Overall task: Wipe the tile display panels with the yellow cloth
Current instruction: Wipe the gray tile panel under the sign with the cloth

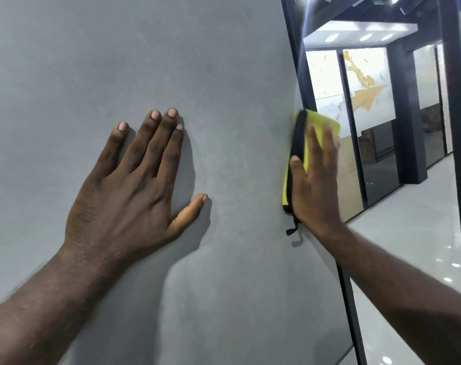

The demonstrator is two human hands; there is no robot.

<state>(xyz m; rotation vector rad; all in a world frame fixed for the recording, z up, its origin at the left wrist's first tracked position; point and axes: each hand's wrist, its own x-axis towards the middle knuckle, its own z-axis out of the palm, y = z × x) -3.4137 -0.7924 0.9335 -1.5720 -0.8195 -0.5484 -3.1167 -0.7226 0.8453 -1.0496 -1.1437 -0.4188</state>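
Yellow cloth (pixel 319 121), black-edged, folded, under flat right hand (pixel 313 185); left hand (pixel 126 196) flat on panel (pixel 171 61).

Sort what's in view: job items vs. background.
Job: cloth, pressed on the grey panel by the right hand; left hand flat on the panel.
Background: black frame, far panels, floor.

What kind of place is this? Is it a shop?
Probably a tile showroom: a big grey tile panel in a black frame, more marbled display panels standing beyond it, and a glossy floor reflecting ceiling lights.
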